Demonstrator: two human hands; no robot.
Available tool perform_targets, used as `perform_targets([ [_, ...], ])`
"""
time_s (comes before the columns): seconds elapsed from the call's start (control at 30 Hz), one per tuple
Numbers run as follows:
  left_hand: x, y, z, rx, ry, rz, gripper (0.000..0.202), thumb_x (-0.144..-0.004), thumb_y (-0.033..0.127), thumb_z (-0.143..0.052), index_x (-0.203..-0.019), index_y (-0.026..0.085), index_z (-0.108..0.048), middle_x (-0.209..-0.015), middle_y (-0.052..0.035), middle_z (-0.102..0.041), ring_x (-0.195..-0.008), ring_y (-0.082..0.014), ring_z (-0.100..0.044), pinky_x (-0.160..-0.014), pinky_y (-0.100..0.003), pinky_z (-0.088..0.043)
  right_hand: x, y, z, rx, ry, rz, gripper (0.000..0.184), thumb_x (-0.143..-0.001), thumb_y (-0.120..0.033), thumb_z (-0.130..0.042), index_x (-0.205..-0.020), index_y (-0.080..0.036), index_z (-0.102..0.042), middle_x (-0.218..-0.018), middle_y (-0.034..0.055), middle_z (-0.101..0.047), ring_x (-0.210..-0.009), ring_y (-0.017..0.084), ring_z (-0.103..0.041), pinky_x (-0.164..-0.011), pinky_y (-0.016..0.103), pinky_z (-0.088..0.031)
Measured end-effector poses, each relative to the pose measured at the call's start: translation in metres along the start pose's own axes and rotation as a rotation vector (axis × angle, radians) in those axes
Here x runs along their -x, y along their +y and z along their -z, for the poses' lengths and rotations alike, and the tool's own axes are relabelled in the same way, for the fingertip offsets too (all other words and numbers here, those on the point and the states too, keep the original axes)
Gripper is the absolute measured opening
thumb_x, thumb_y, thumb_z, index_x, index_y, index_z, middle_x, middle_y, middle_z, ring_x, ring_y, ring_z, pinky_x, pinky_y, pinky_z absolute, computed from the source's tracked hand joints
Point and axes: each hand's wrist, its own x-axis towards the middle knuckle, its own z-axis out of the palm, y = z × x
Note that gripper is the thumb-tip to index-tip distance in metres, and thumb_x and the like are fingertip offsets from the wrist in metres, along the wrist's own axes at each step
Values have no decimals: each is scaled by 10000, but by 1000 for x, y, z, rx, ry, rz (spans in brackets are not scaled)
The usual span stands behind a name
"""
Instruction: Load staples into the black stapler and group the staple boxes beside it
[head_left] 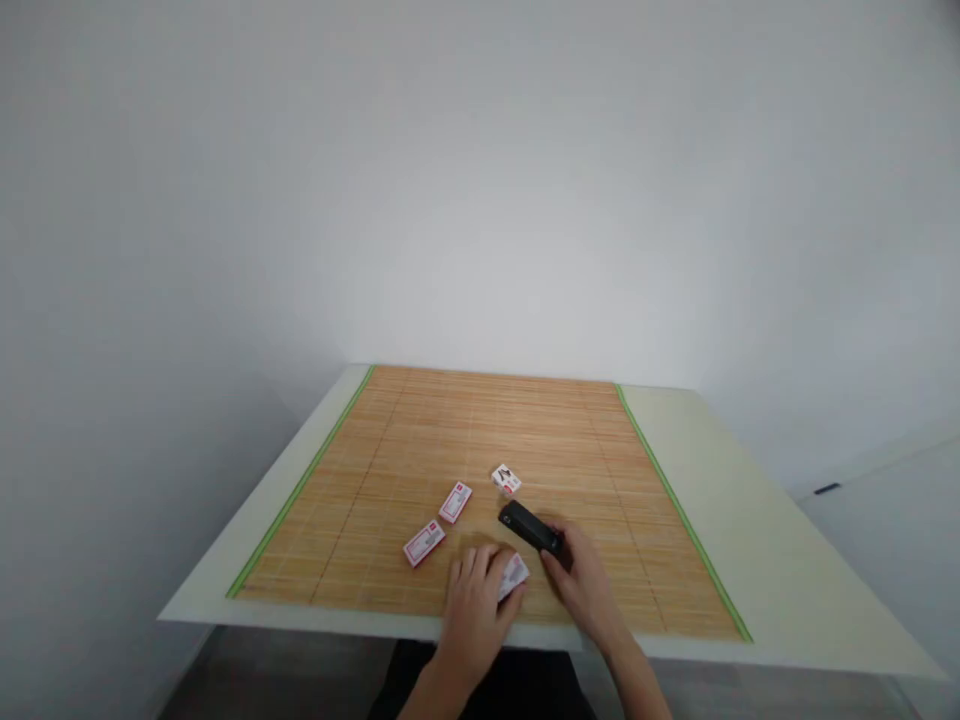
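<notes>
My left hand (475, 598) is closed around a small white box (514, 574) with a printed label, resting low over the mat near the front edge. At the near end of a black stapler (529, 526), my right hand (582, 578) grips it between thumb and fingers; the stapler lies slanted on the mat, its far end pointing left and away. Two white-and-red boxes, the nearer one (424, 543) and the farther one (455, 502), lie flat to the left of the stapler. Beyond its far end sits another small white box (506, 479) with a dark picture.
A bamboo mat (480, 425) with green edging covers the middle of the white table (757, 540). White walls stand behind and at the sides. My dark-clothed lap (525, 685) shows below the table's front edge.
</notes>
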Motion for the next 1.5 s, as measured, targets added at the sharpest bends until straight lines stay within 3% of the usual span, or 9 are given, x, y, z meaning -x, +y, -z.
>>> perform_targets([
  [0.27, -5, 5, -2, -83, 86, 51, 437, -1018, 336, -502, -1451, 333, -559, -1438, -68, -587, -1260, -320, -525, -1052, -531, -403, -54, -30, 8, -36, -278, 101, 441, -776, -173, -640, -1196, -275, -724, -1155, 42, -713, -1101, 258, -642, -1012, 451, -497],
  [0.53, -1, 3, -8, -110, 115, 64, 352, -984, 349, -547, -1321, 350, -650, -1354, -73, -627, -1236, -341, -515, -1038, -550, -393, -67, -69, -37, 278, -190, 178, 265, -804, -401, -811, -1060, -337, -798, -1147, 66, -665, -1140, 296, -553, -1019, 466, -434],
  [0.67, 0, 2, -7, -118, 101, 66, 313, -976, 373, -558, -1265, 351, -677, -1364, -72, -621, -1233, -350, -508, -1037, -563, -386, -75, -82, -52, 341, -176, 188, 149, -773, -376, -842, -895, -301, -800, -1059, 61, -669, -1081, 285, -555, -949, 430, -436],
  [0.77, 0, 1, -7, -117, 104, 63, 413, -970, 380, -568, -1381, 381, -614, -1427, -60, -596, -1237, -352, -508, -1037, -568, -379, -79, -90, -34, 294, -111, 203, 50, -829, -314, -767, -861, -277, -775, -985, 50, -666, -1025, 258, -579, -906, 392, -454],
  [0.87, 0, 0, -9, -121, 117, 69, 538, -967, 376, -575, -1500, 399, -508, -1463, -57, -578, -1250, -356, -508, -1060, -578, -358, -77, -83, 3, 195, -45, 167, 142, -896, -374, -684, -934, -270, -775, -925, 43, -667, -917, 227, -610, -836, 354, -484],
  [1.03, 0, -1, -10, -117, 109, 69, 572, -964, 384, -583, -1525, 405, -479, -1464, -57, -578, -1276, -355, -500, -1070, -573, -360, -52, -25, 55, 37, 155, -97, 410, -934, -557, -579, -1033, -212, -777, -883, 72, -736, -751, 226, -636, -700, 353, -508],
  [1.23, -2, -2, -9, -108, 105, 58, 563, -974, 378, -570, -1529, 390, -478, -1469, -59, -572, -1274, -340, -506, -1087, -561, -369, -28, 25, 62, -113, 214, -242, 523, -894, -671, -582, -1024, -213, -798, -1046, 116, -781, -1037, 316, -687, -980, 473, -507],
  [1.37, 1, -6, -6, -70, 112, 36, 527, -979, 369, -570, -1502, 349, -514, -1466, -63, -562, -1286, -320, -510, -1099, -529, -393, -16, 13, 64, -91, 272, -250, 600, -891, -695, -566, -1162, -196, -762, -1140, 125, -756, -1049, 297, -670, -949, 443, -516],
  [1.5, 9, -13, 4, 8, 74, 32, 506, -914, 405, -667, -1403, 299, -590, -1395, -85, -578, -1269, -316, -518, -1087, -490, -418, 9, -13, 63, 47, 555, -294, 608, -966, -648, -477, -1328, -189, -645, -1105, 107, -717, -943, 246, -649, -858, 380, -496],
])
